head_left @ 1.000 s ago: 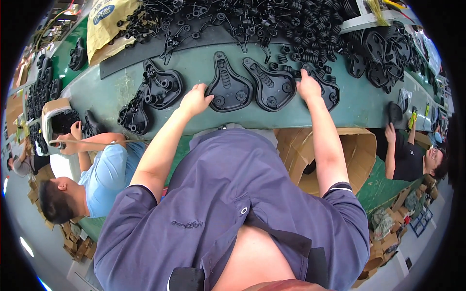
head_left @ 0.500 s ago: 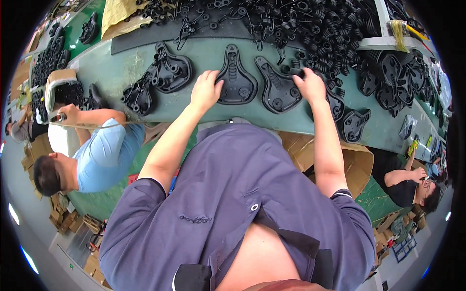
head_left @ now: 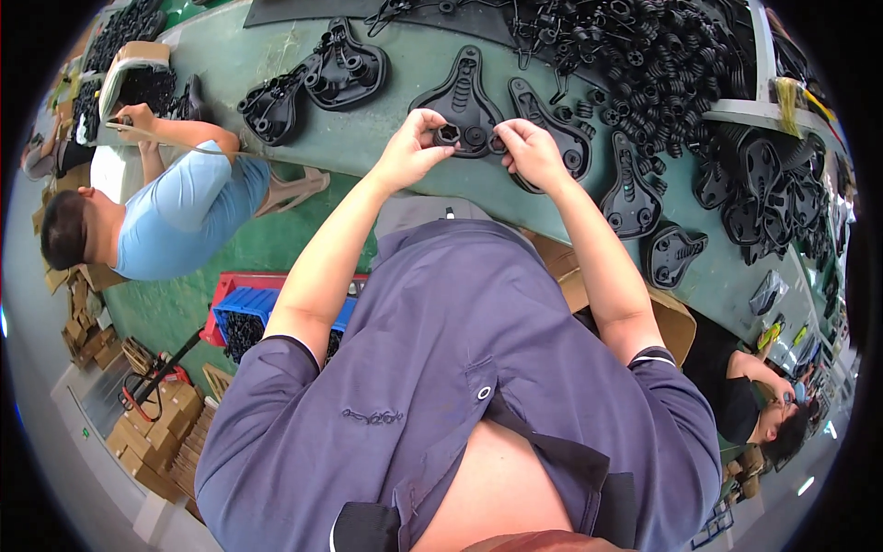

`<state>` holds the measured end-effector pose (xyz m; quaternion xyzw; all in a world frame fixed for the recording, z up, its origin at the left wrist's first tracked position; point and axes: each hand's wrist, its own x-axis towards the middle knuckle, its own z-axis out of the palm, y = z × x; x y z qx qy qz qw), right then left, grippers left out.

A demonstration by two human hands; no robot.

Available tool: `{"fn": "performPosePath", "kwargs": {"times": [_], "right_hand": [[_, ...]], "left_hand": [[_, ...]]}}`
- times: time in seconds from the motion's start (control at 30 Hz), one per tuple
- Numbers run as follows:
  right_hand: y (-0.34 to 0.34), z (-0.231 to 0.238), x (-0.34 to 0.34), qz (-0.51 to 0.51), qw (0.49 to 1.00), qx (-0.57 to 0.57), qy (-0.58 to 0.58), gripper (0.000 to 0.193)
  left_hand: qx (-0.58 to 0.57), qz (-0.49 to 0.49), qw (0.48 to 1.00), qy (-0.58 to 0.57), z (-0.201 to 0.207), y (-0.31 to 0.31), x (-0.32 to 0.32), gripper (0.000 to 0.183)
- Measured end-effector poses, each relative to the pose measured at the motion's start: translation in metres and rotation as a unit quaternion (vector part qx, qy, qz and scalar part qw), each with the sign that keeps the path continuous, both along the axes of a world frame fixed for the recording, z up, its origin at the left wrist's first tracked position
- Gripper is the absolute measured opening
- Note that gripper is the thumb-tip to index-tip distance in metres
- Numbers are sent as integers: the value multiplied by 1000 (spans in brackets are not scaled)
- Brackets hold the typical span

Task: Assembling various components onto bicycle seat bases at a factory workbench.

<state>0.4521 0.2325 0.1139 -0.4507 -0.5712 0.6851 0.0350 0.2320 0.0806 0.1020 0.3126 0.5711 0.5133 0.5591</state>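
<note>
My left hand pinches a black ring-shaped part with a hollow middle between thumb and fingers. Close by on the right, my right hand has its fingertips closed on a small dark part, mostly covered by the fingers. Both hands hover over the wide end of a black bicycle saddle base, which lies underside up with its narrow nose pointing away from me. Just right of it, a second saddle base is partly hidden behind my right hand.
A heap of black springs covers the far right of the green table. More saddle bases lie to the left, and a stack of them stands at the right. A co-worker in light blue works at the left.
My hands have come together over the middle saddle base. Each now holds a small black part; before, the left looked bare and the right was by the springs. The whole view has shifted.
</note>
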Motion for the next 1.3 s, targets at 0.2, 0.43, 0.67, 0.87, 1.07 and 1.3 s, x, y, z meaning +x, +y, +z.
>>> {"fn": "performPosePath", "kwargs": {"times": [0.2, 0.43, 0.67, 0.87, 1.07, 1.3], "right_hand": [[-9, -14, -30, 28, 987, 157, -10, 30], [-13, -80, -49, 83, 894, 437, -45, 24], [-7, -67, -52, 243, 823, 504, -99, 18], [22, -32, -92, 187, 870, 446, -97, 23], [74, -24, -179, 88, 854, 504, -89, 32], [128, -47, -263, 103, 834, 526, -134, 55]], "left_hand": [[78, -45, 910, 405, -15, 6, -25, 51], [118, -216, 818, 519, -56, 21, -71, 48], [173, -277, 782, 530, -26, 53, -93, 52], [206, 72, 804, 553, 5, 168, -259, 28], [-182, 65, 664, 723, -87, 239, -519, 41], [-52, -44, 611, 789, -114, 379, -628, 41]]}}
